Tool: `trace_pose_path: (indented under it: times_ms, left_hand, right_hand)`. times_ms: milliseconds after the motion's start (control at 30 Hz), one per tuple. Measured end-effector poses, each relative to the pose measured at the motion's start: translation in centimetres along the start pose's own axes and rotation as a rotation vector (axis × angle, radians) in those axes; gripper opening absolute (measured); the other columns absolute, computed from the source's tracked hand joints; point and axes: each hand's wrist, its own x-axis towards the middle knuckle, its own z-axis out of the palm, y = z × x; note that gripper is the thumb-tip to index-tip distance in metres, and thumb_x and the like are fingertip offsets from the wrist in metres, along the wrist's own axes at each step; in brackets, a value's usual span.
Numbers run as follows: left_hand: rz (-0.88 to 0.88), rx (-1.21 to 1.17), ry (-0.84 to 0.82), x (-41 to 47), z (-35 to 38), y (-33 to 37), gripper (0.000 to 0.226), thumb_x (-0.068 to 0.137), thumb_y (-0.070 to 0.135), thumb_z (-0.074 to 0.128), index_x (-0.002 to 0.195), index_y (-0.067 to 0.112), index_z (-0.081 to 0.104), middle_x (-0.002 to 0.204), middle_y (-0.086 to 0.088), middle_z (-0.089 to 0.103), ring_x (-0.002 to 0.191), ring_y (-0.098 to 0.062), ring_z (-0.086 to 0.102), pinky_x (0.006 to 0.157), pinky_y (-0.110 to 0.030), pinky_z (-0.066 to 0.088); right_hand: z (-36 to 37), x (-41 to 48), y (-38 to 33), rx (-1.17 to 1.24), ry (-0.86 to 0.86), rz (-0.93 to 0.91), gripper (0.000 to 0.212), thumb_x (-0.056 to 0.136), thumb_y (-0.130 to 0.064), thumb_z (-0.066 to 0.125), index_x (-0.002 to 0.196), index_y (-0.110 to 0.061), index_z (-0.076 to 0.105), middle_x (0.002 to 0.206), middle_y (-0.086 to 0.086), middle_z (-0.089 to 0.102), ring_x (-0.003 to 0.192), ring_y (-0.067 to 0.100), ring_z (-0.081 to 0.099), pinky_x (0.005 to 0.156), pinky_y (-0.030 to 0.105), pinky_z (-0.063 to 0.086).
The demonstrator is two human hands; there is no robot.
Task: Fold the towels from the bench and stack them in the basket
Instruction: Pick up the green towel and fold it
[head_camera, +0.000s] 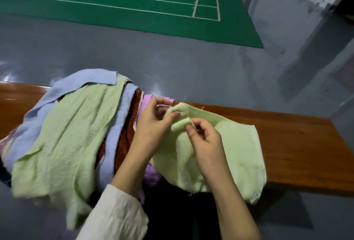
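A light green towel (pixel 235 144) lies spread on the brown wooden bench (pixel 298 144), hanging over its near edge. My left hand (pixel 153 124) pinches the towel's far corner, which is folded over. My right hand (pixel 205 142) pinches the same bunched corner just beside it, from the near side. To the left sits a heap of towels (pixel 63 134): a large light green one on top, with pale blue, rust-brown and purple ones beneath and beside it. No basket is in view.
The bench runs left to right across the view, with bare wood on its right part. Beyond it is grey floor (pixel 172 57), then a green court mat (pixel 134 0) with white lines. A grey wall (pixel 287 0) stands at the far right.
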Motion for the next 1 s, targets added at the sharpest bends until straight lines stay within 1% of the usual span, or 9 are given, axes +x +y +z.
trace_pose_path:
  times_ms: [100,233,333,400,633,700,800,867,1000]
  left_hand:
    - [-0.102,-0.215,-0.03,-3.7,0.8,1.9,0.042,0.076,-0.003,0.072,0.111,0.013,0.055,0.074,0.004,0.066,0.065,0.0,0.061,0.062,-0.011,0.046]
    - [-0.303,-0.285,-0.014,-7.8,0.8,2.6,0.057,0.059,0.011,0.071,0.115,0.013,0.061,0.101,-0.005,0.07,0.083,-0.012,0.066,0.08,-0.026,0.053]
    - [-0.49,-0.535,-0.078,-10.3,0.8,2.9,0.024,0.073,0.005,0.072,0.096,-0.001,0.069,0.081,-0.017,0.072,0.066,-0.018,0.068,0.063,-0.024,0.056]
    - [-0.533,-0.475,-0.037,-11.6,1.1,2.8,0.01,0.082,0.004,0.065,0.086,-0.005,0.069,0.068,-0.016,0.07,0.056,-0.018,0.064,0.054,-0.021,0.053]
    - [-0.119,-0.004,0.186,-13.7,1.6,1.4,0.019,0.091,0.007,0.059,0.077,0.019,0.061,0.064,0.002,0.064,0.052,-0.004,0.049,0.053,-0.021,0.041]
    - [-0.057,0.131,0.195,-14.0,1.5,1.0,0.018,0.093,0.011,0.057,0.08,0.024,0.055,0.062,0.003,0.06,0.049,-0.005,0.043,0.053,-0.027,0.036]
    - [-0.058,0.05,0.091,-14.3,1.5,1.5,0.026,0.089,0.0,0.058,0.089,0.023,0.046,0.064,0.006,0.062,0.051,-0.002,0.05,0.057,-0.021,0.041]
    - [-0.022,0.023,0.029,-14.4,1.5,1.7,0.034,0.085,-0.009,0.059,0.093,0.023,0.047,0.079,0.003,0.066,0.066,-0.001,0.06,0.066,-0.013,0.045]
    - [0.058,0.08,0.034,-14.6,1.6,1.9,0.037,0.083,-0.011,0.06,0.09,0.024,0.053,0.089,0.005,0.065,0.08,0.004,0.061,0.072,-0.009,0.043]
  right_hand:
    - [-0.5,-2.0,-1.4,0.063,-0.001,-0.04,0.021,0.091,0.001,0.056,0.085,-0.018,0.063,0.08,-0.008,0.066,0.076,0.0,0.059,0.075,0.013,0.046]
    - [-1.1,-4.6,-2.5,0.115,-0.001,-0.036,0.026,0.09,0.006,0.054,0.084,-0.018,0.062,0.077,-0.012,0.068,0.076,-0.004,0.061,0.075,0.011,0.046]
    - [-1.6,-6.5,-2.3,0.107,-0.002,-0.018,0.021,0.09,0.003,0.056,0.086,-0.016,0.064,0.084,-0.006,0.068,0.081,0.003,0.062,0.078,0.017,0.048]
    - [-1.9,-7.6,-1.9,0.11,0.001,0.003,0.022,0.09,0.003,0.057,0.084,-0.017,0.064,0.082,-0.004,0.069,0.082,0.008,0.063,0.079,0.023,0.05]
    - [-2.4,-10.1,-0.8,0.119,0.027,0.078,0.017,0.089,-0.004,0.062,0.083,-0.019,0.063,0.079,-0.008,0.068,0.078,0.006,0.061,0.076,0.024,0.048]
    - [-2.8,-10.5,-0.9,0.036,0.011,-0.001,0.008,0.085,-0.015,0.063,0.084,-0.022,0.062,0.1,-0.007,0.065,0.088,0.003,0.06,0.084,0.022,0.045]
    - [-3.1,-10.6,-1.0,-0.024,-0.096,-0.048,0.008,0.082,-0.015,0.06,0.082,-0.022,0.061,0.124,-0.016,0.056,0.102,-0.002,0.057,0.092,0.016,0.043]
    - [-3.2,-10.6,-0.9,-0.032,-0.132,-0.04,0.009,0.082,-0.014,0.059,0.081,-0.023,0.061,0.109,-0.022,0.061,0.102,-0.001,0.058,0.092,0.017,0.042]
    - [-3.4,-10.7,-0.5,-0.06,-0.074,-0.054,0.007,0.08,-0.018,0.058,0.082,-0.022,0.063,0.09,-0.01,0.062,0.091,0.006,0.06,0.087,0.023,0.045]
